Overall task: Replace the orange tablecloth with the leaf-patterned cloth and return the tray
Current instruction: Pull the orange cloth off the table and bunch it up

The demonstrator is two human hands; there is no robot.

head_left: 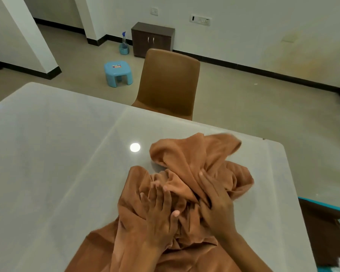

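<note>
Cloth: orange cloth (186,185) lies bunched in a heap on the near right part of the table, one end trailing off the near edge toward the person.
Cloth form: deep folds; one flap rises at the far side of the heap, its edge blurred.
Left hand: left hand (159,211) lies on the heap, palm down, fingers spread and partly sunk into the folds; not closed round anything.
Right hand: right hand (214,201) lies flat on the heap's right side, fingers extended along a fold, pressing on it; no closed grip visible.
Hands, relation: close together, both touching the cloth, not touching each other.
Table: white glossy table (57,154), bare apart from the cloth; a round light reflection sits just left of the heap.
Chair: brown chair (168,81) stands at the far edge, its back toward the camera.
Floor: blue stool (117,73) left of the chair; spray bottle (124,43) beside a dark cabinet (152,38) at the wall.
Lower right: a teal-edged item with a brown surface (322,232) sits beside the table; what it is, I cannot tell.
</note>
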